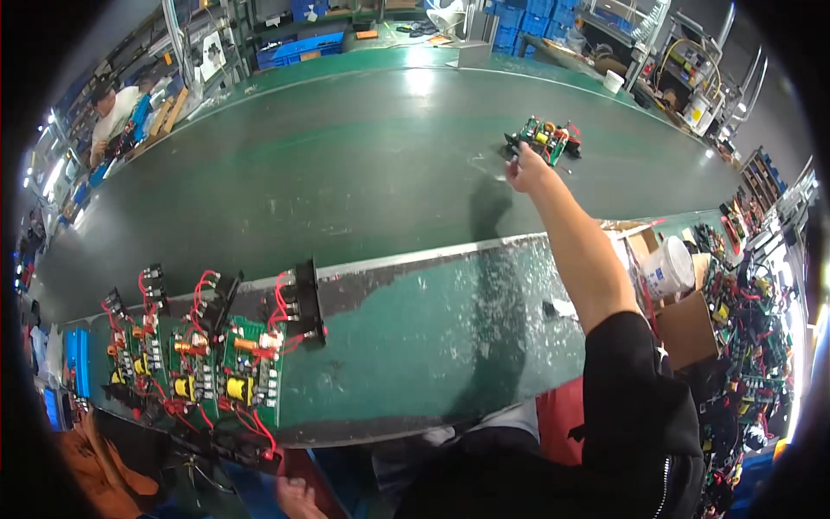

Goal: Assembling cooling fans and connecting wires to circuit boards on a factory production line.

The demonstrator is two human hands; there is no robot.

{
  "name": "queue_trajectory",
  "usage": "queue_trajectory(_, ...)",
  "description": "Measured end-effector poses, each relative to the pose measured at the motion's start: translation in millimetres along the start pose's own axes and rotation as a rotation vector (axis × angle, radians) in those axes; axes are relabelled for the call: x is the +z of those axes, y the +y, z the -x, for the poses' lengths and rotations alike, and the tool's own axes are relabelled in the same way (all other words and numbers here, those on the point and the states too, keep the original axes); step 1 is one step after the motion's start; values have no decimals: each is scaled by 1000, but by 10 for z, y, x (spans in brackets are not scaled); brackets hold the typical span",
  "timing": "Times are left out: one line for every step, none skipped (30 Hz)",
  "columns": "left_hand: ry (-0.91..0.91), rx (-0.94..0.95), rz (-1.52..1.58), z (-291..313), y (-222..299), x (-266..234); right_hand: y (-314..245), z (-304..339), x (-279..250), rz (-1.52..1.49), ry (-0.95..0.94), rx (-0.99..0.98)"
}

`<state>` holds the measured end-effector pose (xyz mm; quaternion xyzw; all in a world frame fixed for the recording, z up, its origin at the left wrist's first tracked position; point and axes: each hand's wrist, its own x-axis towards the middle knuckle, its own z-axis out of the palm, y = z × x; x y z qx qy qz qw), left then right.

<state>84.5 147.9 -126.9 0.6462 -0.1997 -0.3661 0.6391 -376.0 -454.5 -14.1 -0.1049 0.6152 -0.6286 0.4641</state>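
My right arm stretches far out over the belt, and my right hand [526, 170] is closed on the near edge of a circuit board [546, 140] with black end plates, yellow and copper-coloured coils and red wires. My fingertips are partly hidden against it. Low in the view, below the bench's front edge, my left hand [298, 499] shows only in part, and its fingers are too unclear to read. Nearest to it, on the bench at left, stands a row of several similar green circuit boards [251, 363] with red wires and black plates.
A wide dark green conveyor belt [346, 164] runs beyond the worn bench top [398, 346]. On the right are a white bucket [668, 266], a cardboard box [686, 329] and heaped wired boards [752, 346]. A co-worker [112, 112] is at far left; blue crates [523, 26] stand behind.
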Motion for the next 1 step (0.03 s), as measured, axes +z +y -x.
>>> queue_trajectory(15, 14, 2, -50, 26, 18, 6, -127, 89, -214, -7, 165)
